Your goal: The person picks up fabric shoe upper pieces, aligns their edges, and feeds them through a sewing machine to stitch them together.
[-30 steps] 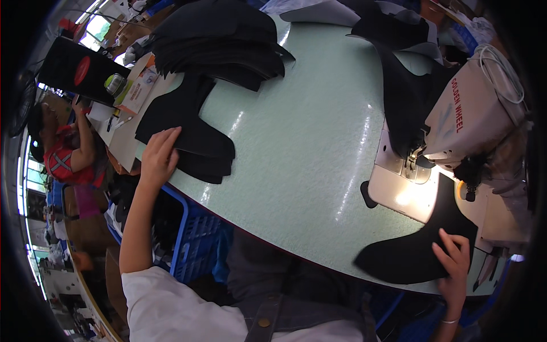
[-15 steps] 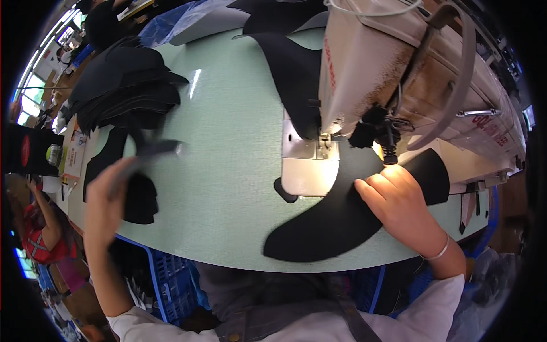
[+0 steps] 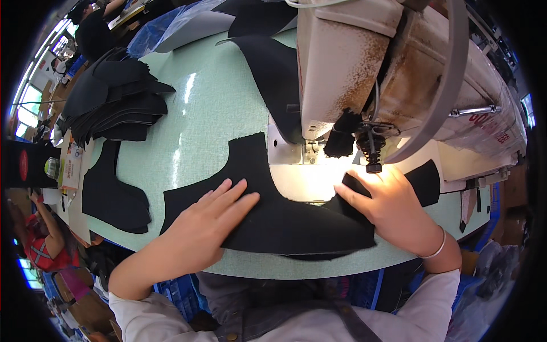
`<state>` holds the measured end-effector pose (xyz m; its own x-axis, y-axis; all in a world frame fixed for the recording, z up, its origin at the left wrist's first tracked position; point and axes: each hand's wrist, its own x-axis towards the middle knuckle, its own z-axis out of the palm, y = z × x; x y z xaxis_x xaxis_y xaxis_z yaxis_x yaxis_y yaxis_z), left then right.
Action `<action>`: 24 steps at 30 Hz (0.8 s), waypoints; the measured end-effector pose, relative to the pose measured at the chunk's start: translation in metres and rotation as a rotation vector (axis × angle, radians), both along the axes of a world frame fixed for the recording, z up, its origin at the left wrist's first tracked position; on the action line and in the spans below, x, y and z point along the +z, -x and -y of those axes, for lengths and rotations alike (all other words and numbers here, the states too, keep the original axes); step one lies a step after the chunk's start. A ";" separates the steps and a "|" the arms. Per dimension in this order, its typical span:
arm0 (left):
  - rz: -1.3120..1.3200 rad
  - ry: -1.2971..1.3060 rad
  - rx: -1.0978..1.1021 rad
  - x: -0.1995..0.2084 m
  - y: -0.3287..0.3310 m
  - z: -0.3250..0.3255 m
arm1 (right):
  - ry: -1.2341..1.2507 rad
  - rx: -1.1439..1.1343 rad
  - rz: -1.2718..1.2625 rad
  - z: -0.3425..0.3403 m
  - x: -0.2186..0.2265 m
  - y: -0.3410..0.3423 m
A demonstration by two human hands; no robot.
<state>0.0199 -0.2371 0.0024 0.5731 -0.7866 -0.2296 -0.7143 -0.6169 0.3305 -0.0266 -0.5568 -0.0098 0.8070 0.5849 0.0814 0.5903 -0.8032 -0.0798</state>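
Head cam: L fingers (image 3: 232, 195) spread on matte boot-shaped blk sheet (image 3: 302, 228); R fingers (image 3: 367, 176) bent over curved pc (image 3: 426, 183), grip unclear.

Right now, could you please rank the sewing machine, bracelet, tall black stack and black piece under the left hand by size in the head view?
Sewing machine
Black piece under left hand
Tall black stack
Bracelet

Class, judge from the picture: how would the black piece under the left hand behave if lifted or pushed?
The black piece looks thin, so it is probably light. It would likely flex, since pieces in the dark stack lie curved. Flat on the green table, it seems unlikely to roll.
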 end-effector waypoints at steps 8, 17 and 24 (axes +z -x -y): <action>0.261 0.492 0.055 -0.051 0.013 0.009 | -0.066 0.269 -0.003 -0.018 -0.014 0.012; 0.374 0.228 -0.167 -0.040 0.007 0.062 | -0.013 -0.004 0.136 -0.015 -0.040 0.023; 0.702 0.104 -0.140 -0.043 0.012 0.066 | 0.118 0.006 -0.007 -0.018 -0.024 0.023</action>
